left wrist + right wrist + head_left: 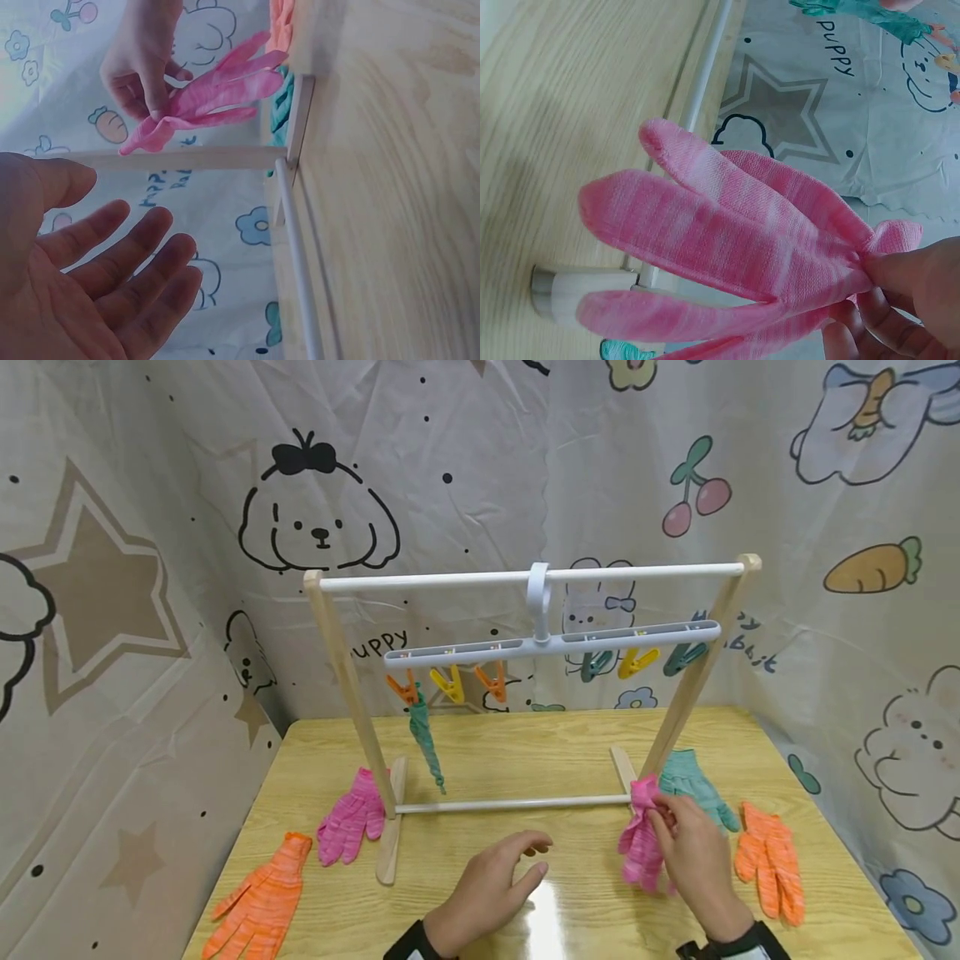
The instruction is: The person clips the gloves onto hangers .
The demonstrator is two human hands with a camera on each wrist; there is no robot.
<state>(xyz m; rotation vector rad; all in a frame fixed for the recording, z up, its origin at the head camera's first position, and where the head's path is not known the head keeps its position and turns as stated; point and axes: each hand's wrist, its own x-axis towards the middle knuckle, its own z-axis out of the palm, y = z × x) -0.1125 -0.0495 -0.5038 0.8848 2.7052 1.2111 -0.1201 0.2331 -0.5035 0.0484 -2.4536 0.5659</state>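
A pink knit glove (pixel 641 843) hangs from my right hand (pixel 693 856), pinched between thumb and fingers, beside the rack's right post. In the right wrist view the glove (pixel 727 217) points its fingers away from the hand. My left hand (pixel 491 881) hovers over the table in front of the rack, palm turned inward, fingers loosely bent around nothing; the left wrist view shows its spread fingers (pixel 142 262). Above, a white clip hanger (pixel 465 652) hooks over the rack's top bar. Its orange clip (pixel 402 688) at the left end holds a teal glove (pixel 424 739).
More clips, such as a yellow clip (pixel 448 683), dangle unloaded. A pink glove (pixel 352 818) and an orange glove (pixel 262 893) lie left; a teal glove (pixel 693 785) and another orange glove (pixel 770 860) lie right. The rack's lower bar (pixel 510 804) crosses the table.
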